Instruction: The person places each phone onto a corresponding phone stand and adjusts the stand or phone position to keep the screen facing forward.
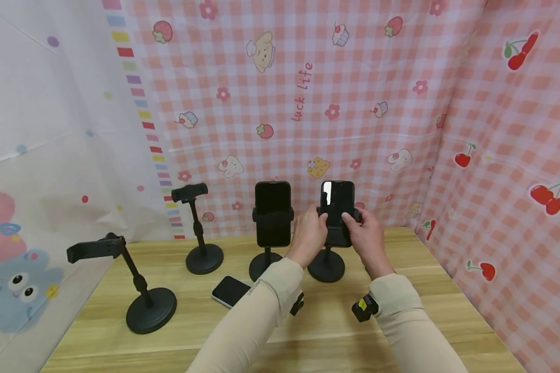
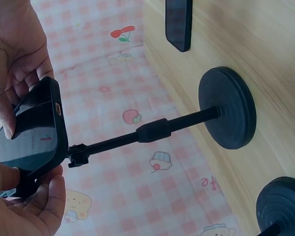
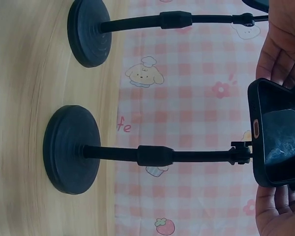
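Note:
A black smartphone (image 1: 338, 194) sits upright in the rightmost phone stand (image 1: 326, 267). Its left edge is gripped by my left hand (image 1: 309, 234), with the thumb on the front and the fingers behind. On the opposite edge, my right hand (image 1: 368, 239) holds the phone in the same way. From the left wrist view, the curled fingers (image 2: 51, 201) wrap round the holder side, and the stand's pole runs from the phone to its round base (image 2: 227, 108). The phone's lower end (image 3: 256, 129) with its charging port shows in the right wrist view.
Left of my hands, a second stand (image 1: 260, 264) carries another smartphone (image 1: 273, 194). Two stands have bare clamps: one behind (image 1: 204, 258), one nearer front left (image 1: 151, 310). A smartphone (image 1: 231, 291) lies by my left forearm; another phone (image 2: 178, 24) lies right of the gripped stand.

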Tool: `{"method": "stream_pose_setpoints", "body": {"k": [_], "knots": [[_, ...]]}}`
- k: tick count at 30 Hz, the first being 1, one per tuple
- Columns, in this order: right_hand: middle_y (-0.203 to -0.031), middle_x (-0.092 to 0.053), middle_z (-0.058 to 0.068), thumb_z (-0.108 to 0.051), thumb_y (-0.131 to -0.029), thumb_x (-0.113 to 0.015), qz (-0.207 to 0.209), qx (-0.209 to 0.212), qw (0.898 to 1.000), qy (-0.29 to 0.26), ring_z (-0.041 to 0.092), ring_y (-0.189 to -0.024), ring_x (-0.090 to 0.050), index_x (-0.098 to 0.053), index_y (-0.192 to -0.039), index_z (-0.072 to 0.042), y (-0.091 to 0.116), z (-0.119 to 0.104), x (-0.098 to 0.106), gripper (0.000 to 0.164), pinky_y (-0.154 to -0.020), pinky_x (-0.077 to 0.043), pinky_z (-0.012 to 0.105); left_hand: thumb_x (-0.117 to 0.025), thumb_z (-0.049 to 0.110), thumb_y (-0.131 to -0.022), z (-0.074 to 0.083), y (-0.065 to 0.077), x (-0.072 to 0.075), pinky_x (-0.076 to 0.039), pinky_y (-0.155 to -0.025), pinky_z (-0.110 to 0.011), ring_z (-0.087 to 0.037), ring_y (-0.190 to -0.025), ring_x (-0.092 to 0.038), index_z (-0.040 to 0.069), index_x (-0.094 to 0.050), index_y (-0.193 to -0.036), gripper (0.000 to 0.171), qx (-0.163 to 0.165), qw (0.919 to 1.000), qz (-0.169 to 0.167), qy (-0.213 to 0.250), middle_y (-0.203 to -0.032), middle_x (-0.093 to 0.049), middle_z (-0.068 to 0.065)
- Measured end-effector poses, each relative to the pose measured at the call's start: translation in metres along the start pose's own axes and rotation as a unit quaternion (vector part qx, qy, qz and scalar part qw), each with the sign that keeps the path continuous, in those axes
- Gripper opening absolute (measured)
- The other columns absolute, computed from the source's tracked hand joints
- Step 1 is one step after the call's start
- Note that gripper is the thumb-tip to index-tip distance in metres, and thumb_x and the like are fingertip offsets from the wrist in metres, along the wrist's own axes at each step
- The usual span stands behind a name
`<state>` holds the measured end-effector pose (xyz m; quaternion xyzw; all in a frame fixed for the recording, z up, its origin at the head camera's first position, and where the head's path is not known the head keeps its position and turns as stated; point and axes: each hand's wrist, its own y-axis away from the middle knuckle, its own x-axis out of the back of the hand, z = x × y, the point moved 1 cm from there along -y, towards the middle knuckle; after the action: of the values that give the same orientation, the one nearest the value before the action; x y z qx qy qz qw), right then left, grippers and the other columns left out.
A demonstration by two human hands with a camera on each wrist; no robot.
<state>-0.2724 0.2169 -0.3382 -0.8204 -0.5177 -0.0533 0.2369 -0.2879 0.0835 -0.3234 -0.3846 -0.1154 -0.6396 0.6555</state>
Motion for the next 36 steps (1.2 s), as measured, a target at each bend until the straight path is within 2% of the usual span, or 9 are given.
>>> {"method": "stream_pose_setpoints", "body": {"k": [5,14,21,36], "knots": [[-0.105,-0.067,0.029,-0.025,-0.093,-0.062,0.002,0.003,1.0,0.007,0.035,-0.09,-0.062,-0.062,-0.118,0.005,-0.0004,0.001,0.0003,0.039,-0.08,-0.051,0.049,-0.051,0.025,-0.099,-0.0004,0.0,-0.0007,-0.055,-0.081,-0.041,-0.024,-0.096,-0.063,-0.002,-0.055,-0.125,0.037,0.009,0.9999,-0.003,0.007,-0.105,-0.068,-0.015],[-0.107,-0.066,0.029,-0.027,-0.094,-0.061,-0.004,0.019,0.999,0.028,0.037,-0.093,-0.061,-0.062,-0.118,0.005,-0.0011,0.0015,0.0016,0.04,-0.083,-0.05,0.052,-0.051,0.025,-0.099,-0.0036,-0.0008,-0.0015,-0.051,-0.09,-0.044,-0.025,-0.104,-0.061,-0.001,-0.055,-0.127,0.039,0.002,1.0,0.001,0.004,-0.114,-0.067,-0.015],[-0.11,-0.066,0.029,-0.024,-0.093,-0.063,-0.003,0.021,1.0,0.022,0.038,-0.095,-0.061,-0.062,-0.118,0.006,-0.0011,0.0026,0.0022,0.039,-0.085,-0.049,0.052,-0.051,0.025,-0.099,-0.0046,-0.0001,-0.0023,-0.049,-0.093,-0.045,-0.026,-0.103,-0.062,-0.001,-0.056,-0.125,0.037,-0.012,0.9999,0.008,0.001,-0.113,-0.068,-0.015],[-0.11,-0.065,0.027,-0.029,-0.094,-0.059,-0.021,0.006,1.0,0.02,0.036,-0.093,-0.06,-0.059,-0.123,0.002,0.0009,0.0019,0.0019,0.042,-0.083,-0.052,0.053,-0.053,0.025,-0.098,-0.0049,0.0022,-0.0007,-0.042,-0.099,-0.05,-0.028,-0.103,-0.062,-0.001,-0.057,-0.124,0.036,-0.008,0.9999,0.011,-0.005,-0.11,-0.069,-0.017]]}}
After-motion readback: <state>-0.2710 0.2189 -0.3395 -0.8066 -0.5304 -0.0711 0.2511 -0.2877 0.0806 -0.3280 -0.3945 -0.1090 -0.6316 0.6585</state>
